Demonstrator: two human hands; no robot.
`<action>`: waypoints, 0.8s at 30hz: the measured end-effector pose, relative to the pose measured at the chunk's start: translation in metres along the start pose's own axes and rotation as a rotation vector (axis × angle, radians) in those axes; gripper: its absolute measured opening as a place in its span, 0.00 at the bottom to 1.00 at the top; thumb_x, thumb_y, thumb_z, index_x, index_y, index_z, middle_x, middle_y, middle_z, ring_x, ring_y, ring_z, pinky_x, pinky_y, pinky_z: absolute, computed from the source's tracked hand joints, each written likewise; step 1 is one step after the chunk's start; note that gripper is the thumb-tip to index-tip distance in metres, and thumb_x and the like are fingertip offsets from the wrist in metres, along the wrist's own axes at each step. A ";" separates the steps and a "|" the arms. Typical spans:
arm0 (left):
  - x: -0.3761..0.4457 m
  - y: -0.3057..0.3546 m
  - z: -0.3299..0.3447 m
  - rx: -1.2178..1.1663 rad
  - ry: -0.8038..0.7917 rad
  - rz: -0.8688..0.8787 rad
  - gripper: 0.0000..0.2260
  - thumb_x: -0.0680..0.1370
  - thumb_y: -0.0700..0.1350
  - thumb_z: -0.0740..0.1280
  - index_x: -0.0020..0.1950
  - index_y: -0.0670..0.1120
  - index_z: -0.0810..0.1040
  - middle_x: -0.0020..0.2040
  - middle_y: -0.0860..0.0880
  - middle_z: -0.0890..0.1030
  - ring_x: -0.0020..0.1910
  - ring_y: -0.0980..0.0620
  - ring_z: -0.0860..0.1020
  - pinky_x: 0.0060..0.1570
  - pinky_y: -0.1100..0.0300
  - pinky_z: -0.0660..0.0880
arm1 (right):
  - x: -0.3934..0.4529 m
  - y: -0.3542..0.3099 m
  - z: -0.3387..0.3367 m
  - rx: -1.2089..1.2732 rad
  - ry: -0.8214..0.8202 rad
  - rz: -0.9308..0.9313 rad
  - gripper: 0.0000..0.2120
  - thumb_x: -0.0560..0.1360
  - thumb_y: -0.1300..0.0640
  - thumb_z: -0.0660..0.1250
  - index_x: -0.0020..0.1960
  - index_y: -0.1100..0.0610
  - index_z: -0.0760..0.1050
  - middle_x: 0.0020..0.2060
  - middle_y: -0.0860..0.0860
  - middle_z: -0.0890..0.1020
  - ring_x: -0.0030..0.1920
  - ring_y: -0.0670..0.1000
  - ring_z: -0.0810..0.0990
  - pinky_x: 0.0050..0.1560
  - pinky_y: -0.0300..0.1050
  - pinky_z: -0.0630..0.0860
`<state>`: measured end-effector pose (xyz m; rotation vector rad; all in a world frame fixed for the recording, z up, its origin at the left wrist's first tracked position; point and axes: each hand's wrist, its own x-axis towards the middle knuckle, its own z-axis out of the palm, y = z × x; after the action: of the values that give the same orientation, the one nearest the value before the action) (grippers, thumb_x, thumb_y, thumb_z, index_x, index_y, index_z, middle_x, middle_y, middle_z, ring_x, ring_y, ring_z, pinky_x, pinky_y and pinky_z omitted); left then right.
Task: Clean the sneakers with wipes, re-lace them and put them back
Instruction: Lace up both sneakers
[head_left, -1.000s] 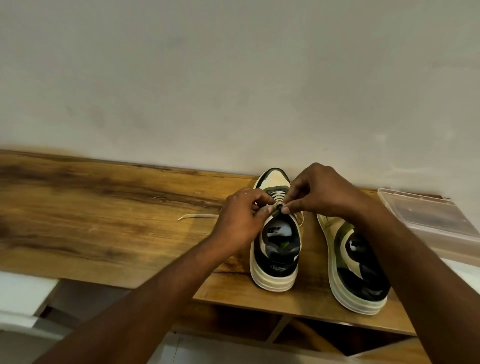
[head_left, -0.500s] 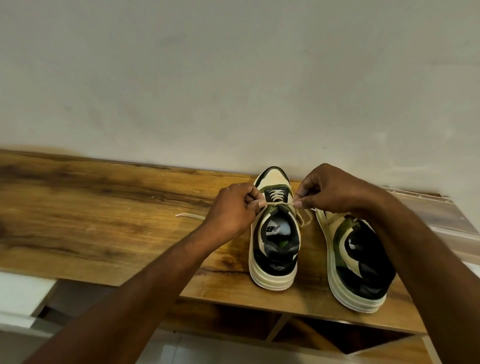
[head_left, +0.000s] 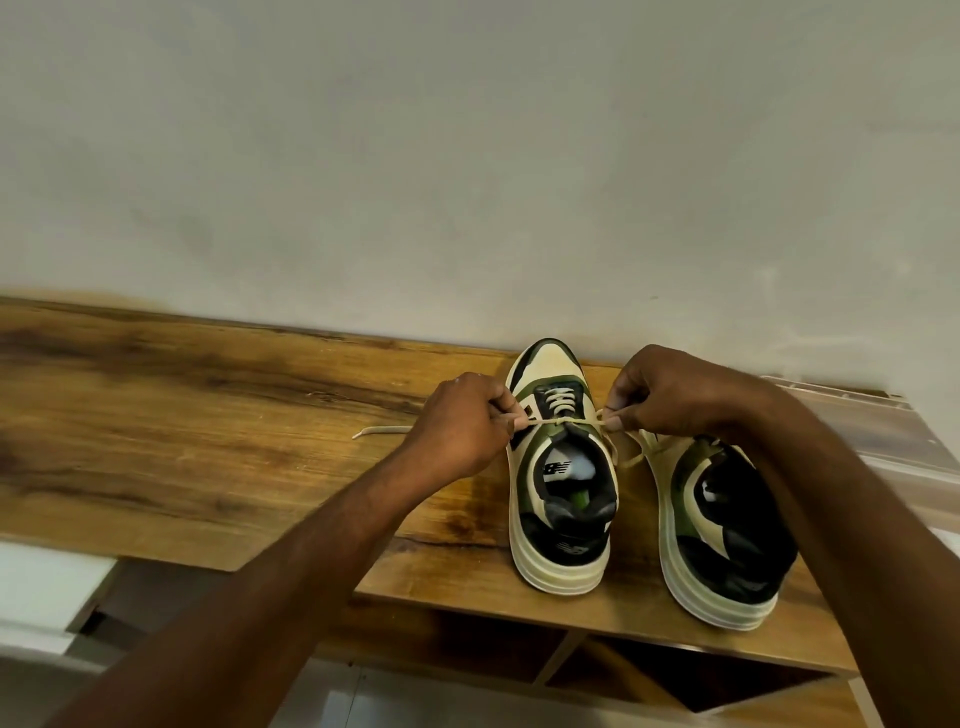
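Two cream, green and black sneakers stand side by side on a wooden shelf top (head_left: 218, 415), toes to the wall. The left sneaker (head_left: 563, 519) has a cream lace (head_left: 561, 422) drawn taut across its tongue. My left hand (head_left: 462, 423) grips one end of that lace at the shoe's left side; a loose lace tip trails left on the wood. My right hand (head_left: 670, 395) pinches the other end at the shoe's right side. The right sneaker (head_left: 722, 545) is partly covered by my right forearm.
A clear plastic box (head_left: 872, 436) lies at the shelf's right end against the wall. Open compartments show under the shelf front. A white surface (head_left: 47, 587) sits lower left. The pale wall rises directly behind the shoes.
My hands have drawn apart sideways from the middle of the left sneaker, pulling the lace tight across the tongue. The sneakers have stayed in place.
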<state>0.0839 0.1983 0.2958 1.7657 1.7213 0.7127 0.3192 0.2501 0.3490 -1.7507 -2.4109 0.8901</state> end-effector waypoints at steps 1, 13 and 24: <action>0.000 -0.001 0.000 -0.030 -0.024 -0.015 0.04 0.79 0.45 0.75 0.44 0.51 0.85 0.41 0.54 0.86 0.41 0.58 0.83 0.41 0.61 0.76 | 0.000 0.000 0.001 0.016 -0.008 -0.005 0.02 0.75 0.57 0.78 0.45 0.55 0.88 0.40 0.50 0.88 0.47 0.52 0.86 0.58 0.58 0.82; -0.004 -0.002 -0.030 -0.465 -0.300 -0.124 0.12 0.82 0.53 0.69 0.45 0.47 0.86 0.37 0.53 0.81 0.35 0.56 0.70 0.35 0.60 0.65 | -0.017 0.009 -0.022 0.332 -0.251 -0.089 0.09 0.81 0.56 0.70 0.49 0.59 0.87 0.34 0.55 0.77 0.31 0.49 0.70 0.31 0.44 0.67; -0.007 0.014 -0.018 -0.774 -0.171 -0.041 0.10 0.85 0.48 0.65 0.51 0.45 0.84 0.56 0.43 0.87 0.45 0.54 0.76 0.34 0.64 0.68 | -0.014 0.004 -0.009 0.772 -0.145 -0.111 0.13 0.77 0.51 0.71 0.50 0.61 0.85 0.37 0.53 0.80 0.35 0.48 0.73 0.29 0.39 0.66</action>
<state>0.0805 0.1919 0.3189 1.1995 1.1328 1.0036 0.3310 0.2419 0.3584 -1.2698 -1.7982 1.6733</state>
